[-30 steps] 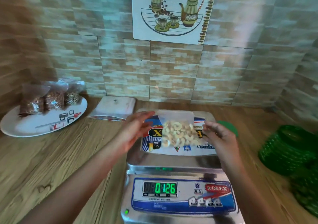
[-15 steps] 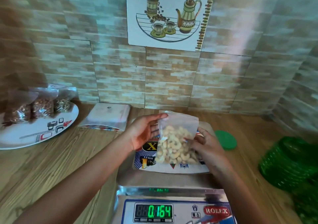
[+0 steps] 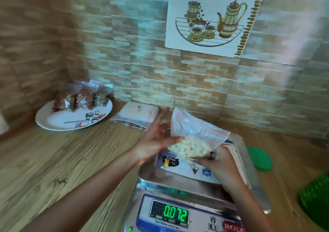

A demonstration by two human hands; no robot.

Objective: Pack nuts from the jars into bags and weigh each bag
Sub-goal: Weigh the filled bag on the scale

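A clear zip bag of pale cashews (image 3: 193, 142) is held tilted just above the steel pan (image 3: 243, 160) of the electronic scale (image 3: 179, 217), whose green display reads 0.072. My right hand (image 3: 215, 164) grips the bag's lower end from below. My left hand (image 3: 156, 139) lies with straight fingers against the bag's left side, thumb touching the nuts. Three filled bags of brown nuts (image 3: 81, 98) stand on a white plate (image 3: 58, 123) at the far left.
A flat stack of empty zip bags (image 3: 137, 116) lies by the tiled wall behind the scale. A green lid (image 3: 259, 157) lies right of the scale, and a green container (image 3: 315, 199) sits at the right edge. Wooden counter spreads at front left.
The bag lay flat on the scale pan, was stood upright, and is now lifted and tilted in both hands. The reading went from 0.126 through 0.164 to 0.072.
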